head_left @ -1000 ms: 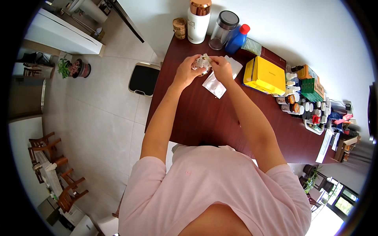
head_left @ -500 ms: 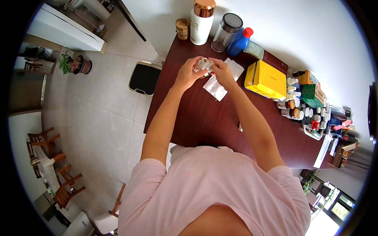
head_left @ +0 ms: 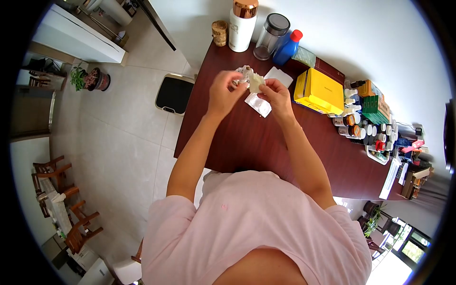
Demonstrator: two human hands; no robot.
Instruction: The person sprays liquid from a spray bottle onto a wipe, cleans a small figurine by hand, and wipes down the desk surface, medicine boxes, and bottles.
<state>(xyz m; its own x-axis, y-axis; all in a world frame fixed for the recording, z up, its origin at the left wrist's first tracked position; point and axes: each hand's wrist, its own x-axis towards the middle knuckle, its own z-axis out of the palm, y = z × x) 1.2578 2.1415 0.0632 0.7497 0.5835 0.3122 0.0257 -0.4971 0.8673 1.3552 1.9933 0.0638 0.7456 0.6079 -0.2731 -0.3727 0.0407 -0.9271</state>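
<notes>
Between thumb and fingers of my right hand [head_left: 276, 95] is a pale, thin, off-white piece [head_left: 256, 83]. My left hand [head_left: 226, 90] is beside a crumpled whitish bundle [head_left: 244, 73], its fingers curled and slightly blurred; whether they grip the bundle is unclear. The bundle touches or partly lies behind the pale piece. Below my hands a silvery-white packet [head_left: 259, 105] lies flat on the dark red table [head_left: 237, 142]. Another white sheet [head_left: 279, 76] lies behind my right hand.
Along the wall stand a wooden cup [head_left: 219, 33], a white thermos [head_left: 241, 31], a clear jar [head_left: 271, 38] and a blue bottle [head_left: 287, 48]. A yellow box [head_left: 319, 91] sits to the right, near several small bottles [head_left: 351, 126]. A black-topped bin [head_left: 175, 94] stands left of the table.
My right hand has moved slightly right and down, and the pale piece now shows in it. My left hand's fingers have lifted and loosened around the bundle.
</notes>
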